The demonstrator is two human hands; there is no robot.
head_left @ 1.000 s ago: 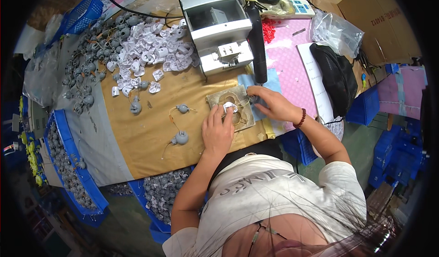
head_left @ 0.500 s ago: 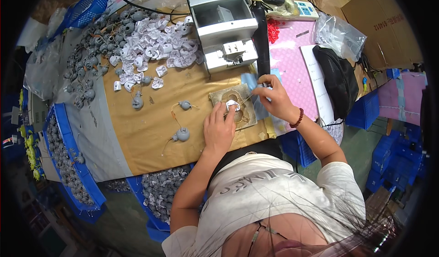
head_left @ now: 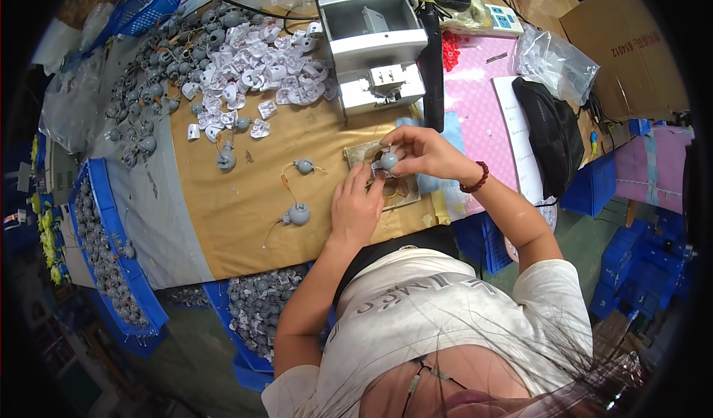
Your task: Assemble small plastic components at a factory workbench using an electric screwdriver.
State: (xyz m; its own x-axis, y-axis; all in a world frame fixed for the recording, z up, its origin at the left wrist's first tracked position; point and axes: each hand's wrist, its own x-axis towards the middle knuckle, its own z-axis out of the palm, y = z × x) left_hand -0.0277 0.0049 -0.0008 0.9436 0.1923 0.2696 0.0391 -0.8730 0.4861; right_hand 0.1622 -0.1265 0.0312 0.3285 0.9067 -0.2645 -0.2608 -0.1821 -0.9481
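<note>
Grey and round, a small part (head_left: pixel 388 160) sits pinched between the fingertips of the right hand (head_left: pixel 417 153), raised just above a worn square pad (head_left: pixel 386 186) at the bench's near edge. The left hand (head_left: pixel 355 208) rests on that pad, fingers loose, gripping nothing. Two wired grey parts (head_left: pixel 298 214) lie on bare brown paper (head_left: pixel 238 210) to the left; white pieces (head_left: pixel 256 69) crowd the far side. A grey machine (head_left: pixel 373 43) stands close behind the hands.
</note>
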